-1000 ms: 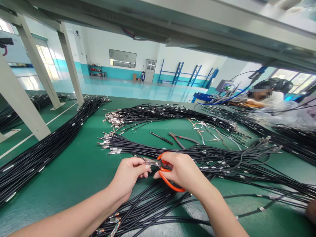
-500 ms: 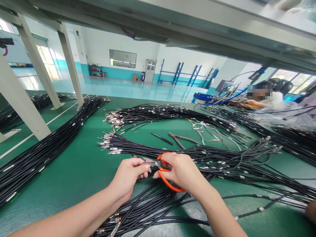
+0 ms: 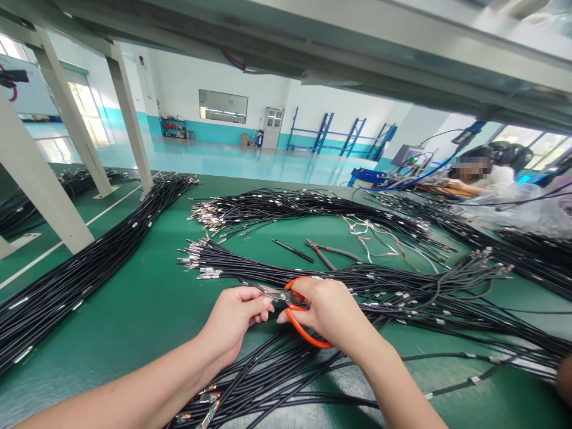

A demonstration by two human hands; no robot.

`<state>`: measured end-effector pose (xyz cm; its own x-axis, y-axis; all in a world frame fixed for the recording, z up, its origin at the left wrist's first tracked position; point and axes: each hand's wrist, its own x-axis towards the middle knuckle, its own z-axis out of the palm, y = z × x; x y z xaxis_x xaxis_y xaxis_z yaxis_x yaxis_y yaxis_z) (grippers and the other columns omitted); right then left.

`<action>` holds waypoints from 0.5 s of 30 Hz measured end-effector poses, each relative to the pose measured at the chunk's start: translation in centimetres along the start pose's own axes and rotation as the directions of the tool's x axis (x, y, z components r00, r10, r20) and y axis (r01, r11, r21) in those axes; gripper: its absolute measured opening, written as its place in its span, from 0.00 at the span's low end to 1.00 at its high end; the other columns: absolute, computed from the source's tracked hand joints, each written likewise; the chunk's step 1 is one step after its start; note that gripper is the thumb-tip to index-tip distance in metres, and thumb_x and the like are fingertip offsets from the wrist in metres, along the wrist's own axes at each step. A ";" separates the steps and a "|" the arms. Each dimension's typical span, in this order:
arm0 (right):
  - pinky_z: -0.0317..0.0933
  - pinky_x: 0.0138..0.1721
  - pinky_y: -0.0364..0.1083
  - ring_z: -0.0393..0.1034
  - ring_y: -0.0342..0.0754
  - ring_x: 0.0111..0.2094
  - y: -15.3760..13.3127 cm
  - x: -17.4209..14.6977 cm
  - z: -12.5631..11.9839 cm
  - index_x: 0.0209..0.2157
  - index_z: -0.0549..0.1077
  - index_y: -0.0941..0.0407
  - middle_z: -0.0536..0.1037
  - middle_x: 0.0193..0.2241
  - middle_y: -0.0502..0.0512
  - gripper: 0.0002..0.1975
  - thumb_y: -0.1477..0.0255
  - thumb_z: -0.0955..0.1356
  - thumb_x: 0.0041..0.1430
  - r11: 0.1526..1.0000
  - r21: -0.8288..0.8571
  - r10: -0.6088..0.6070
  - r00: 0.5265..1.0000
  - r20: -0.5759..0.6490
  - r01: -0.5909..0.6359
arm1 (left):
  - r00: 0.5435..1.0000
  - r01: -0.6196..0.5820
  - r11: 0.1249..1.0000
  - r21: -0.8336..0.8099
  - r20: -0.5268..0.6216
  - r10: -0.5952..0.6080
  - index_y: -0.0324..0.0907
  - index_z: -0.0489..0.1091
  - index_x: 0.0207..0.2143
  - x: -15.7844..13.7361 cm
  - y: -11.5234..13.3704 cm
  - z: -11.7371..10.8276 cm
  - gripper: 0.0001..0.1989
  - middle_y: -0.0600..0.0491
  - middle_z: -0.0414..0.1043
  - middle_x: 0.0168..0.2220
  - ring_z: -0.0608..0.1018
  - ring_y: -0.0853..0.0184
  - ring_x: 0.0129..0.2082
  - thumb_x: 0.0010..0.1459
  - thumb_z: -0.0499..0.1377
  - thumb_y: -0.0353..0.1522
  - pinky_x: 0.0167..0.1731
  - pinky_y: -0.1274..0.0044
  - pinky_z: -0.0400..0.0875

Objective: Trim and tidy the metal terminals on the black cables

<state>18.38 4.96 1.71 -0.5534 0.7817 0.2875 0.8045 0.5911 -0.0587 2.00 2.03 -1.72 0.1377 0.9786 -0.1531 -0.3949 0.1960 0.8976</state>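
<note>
In the left part of the frame, a long bundle of black round cables with small white labels (image 3: 84,268) lies along the green worktop (image 3: 147,310), and I notice no change there. Near the centre, the bare left hand (image 3: 245,310) keeps its thumb and index finger pressed together on what looks to be a thin black cable (image 3: 250,285); most of it is hidden, so I am not certain. Just beside, the scissors with steel blades and orange looped handles (image 3: 286,296) point toward these fingers. Whether the blades bite on something, I cannot tell. The bare right hand (image 3: 328,307) has its fingers closed around the orange handles. Compared with half a second ago, both hands and the scissors stay almost in the same position; only the whole view shifts very slightly. In my judgement, this stillness means that the work is at a fine and careful point. Above the right hand, the pliers with grey and red handles (image 3: 325,258) lie untouched. At the right side, one loose, slim black lead (image 3: 536,311) shows a little higher than half a second ago; the reason is not visible.
</note>
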 end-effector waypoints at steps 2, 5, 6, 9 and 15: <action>0.43 0.19 0.40 0.58 0.41 0.16 0.1 0.0 0.2 0.15 0.63 0.56 0.67 0.14 0.50 0.21 0.55 0.65 0.49 1.000 0.004 0.005 1.000 0.002 -0.005 | 1.000 0.003 1.000 -0.012 0.001 -0.003 0.36 0.70 0.17 0.0 0.1 0.0 0.08 0.55 0.66 0.17 0.64 0.75 0.19 0.42 0.63 0.31 0.24 0.80 0.58; 0.44 0.20 0.40 0.57 0.41 0.17 0.2 0.2 0.6 0.16 0.61 0.56 0.66 0.14 0.49 0.20 0.57 0.66 0.49 0.997 0.065 0.048 0.999 -0.003 -0.048 | 1.000 0.006 0.999 -0.034 0.000 -0.006 0.36 0.70 0.17 0.1 0.2 -0.1 0.08 0.55 0.66 0.17 0.64 0.76 0.19 0.43 0.63 0.31 0.24 0.81 0.58; 0.45 0.20 0.40 0.56 0.41 0.17 0.2 0.2 0.7 0.16 0.61 0.56 0.66 0.14 0.49 0.19 0.57 0.66 0.49 0.989 0.123 0.081 0.997 -0.011 -0.079 | 1.000 0.006 0.999 -0.039 0.001 -0.006 0.36 0.70 0.18 0.1 0.2 -0.1 0.08 0.55 0.65 0.17 0.64 0.76 0.19 0.43 0.63 0.31 0.24 0.81 0.58; 0.49 0.21 0.39 0.56 0.40 0.19 0.0 0.5 0.6 0.18 0.61 0.56 0.64 0.16 0.47 0.17 0.59 0.66 0.48 0.870 0.461 0.207 0.978 -0.021 -0.174 | 1.000 0.007 0.999 -0.053 -0.004 -0.008 0.36 0.70 0.18 0.2 0.2 -0.2 0.08 0.55 0.65 0.18 0.64 0.76 0.20 0.44 0.63 0.31 0.24 0.82 0.58; 0.54 0.24 0.39 0.59 0.40 0.22 -1.4 0.7 0.2 0.22 0.68 0.59 0.67 0.20 0.48 0.11 0.65 0.68 0.46 0.458 0.843 0.262 0.949 0.175 -0.281 | 1.000 0.019 0.998 -0.063 -0.003 -0.019 0.36 0.70 0.19 0.2 -0.1 -0.1 0.08 0.55 0.66 0.19 0.65 0.76 0.20 0.44 0.63 0.32 0.24 0.82 0.58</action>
<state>16.85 4.75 1.77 -0.3526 0.9314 0.0904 0.3418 0.2181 -0.9141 1.97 2.19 -1.88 0.1426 0.9749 -0.1712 -0.4488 0.2179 0.8667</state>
